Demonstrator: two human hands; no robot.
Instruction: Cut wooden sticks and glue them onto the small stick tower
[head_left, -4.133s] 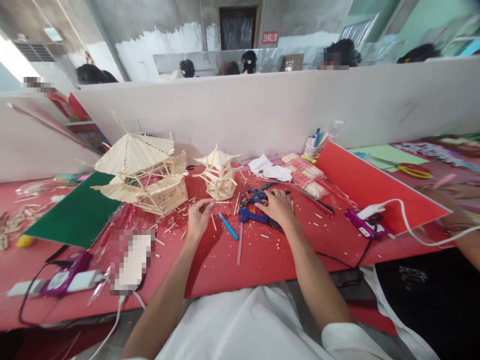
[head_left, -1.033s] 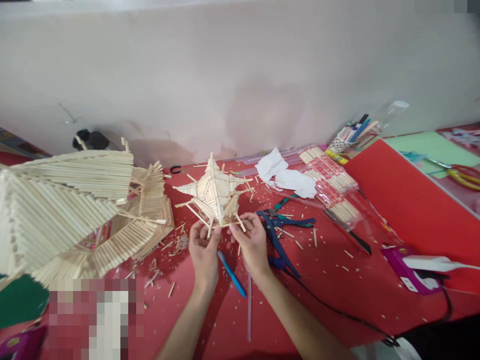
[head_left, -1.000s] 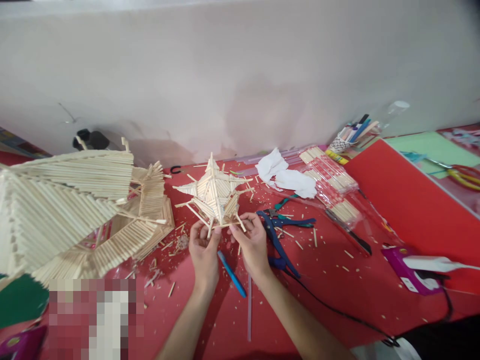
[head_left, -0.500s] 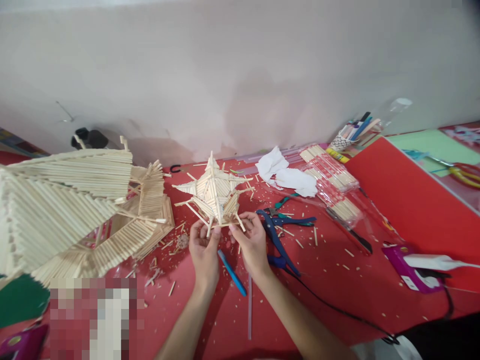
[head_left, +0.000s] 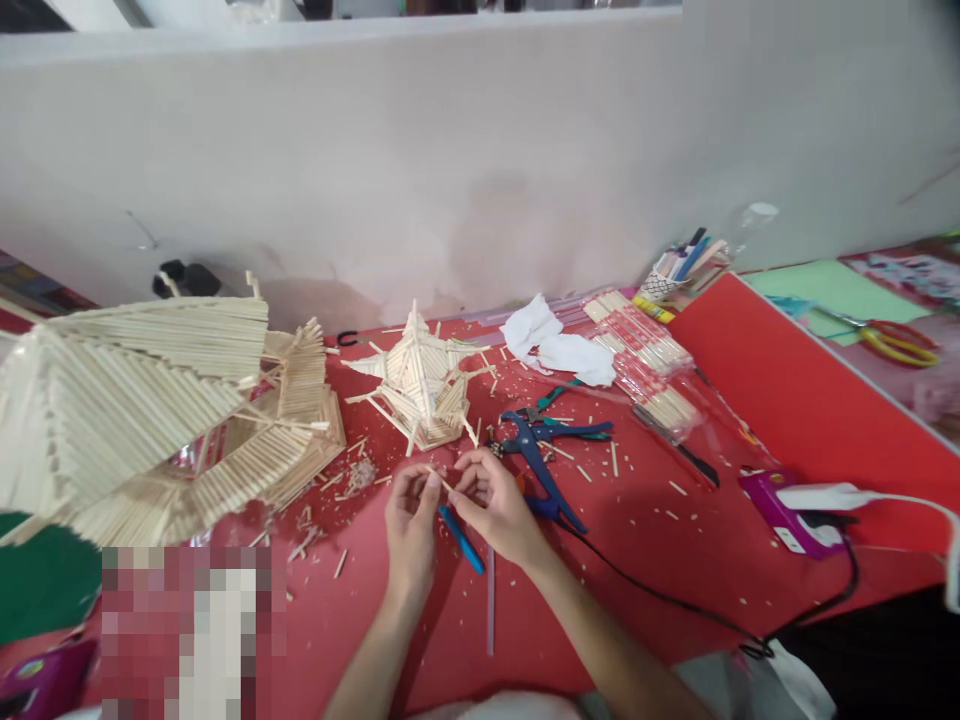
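Note:
Between the fingertips of my left hand [head_left: 412,520] and my right hand [head_left: 495,505] is a short thin wooden stick [head_left: 440,480]. Both hands pinch it, one at each end. Just beyond them a small star-shaped roof model [head_left: 424,375] of pale wooden sticks stands on the table. Below the fingers lies a blue pen-like tool [head_left: 461,540], partly covered by my right hand. A blue glue gun [head_left: 544,465] rests close to the right of my right hand.
A larger stick-built pavilion model [head_left: 150,400] fills the left. Crumpled white tissue [head_left: 555,345], wrapped chopsticks [head_left: 641,345] and a craft knife [head_left: 679,447] lie to the right, before a red board [head_left: 802,400]. A purple power strip [head_left: 791,515] holds a white plug. Stick scraps litter the red table [head_left: 630,620].
My hands have come away from the star-shaped model, which stays on the table. They now hold a small stick nearer to me. The camera view has shifted slightly.

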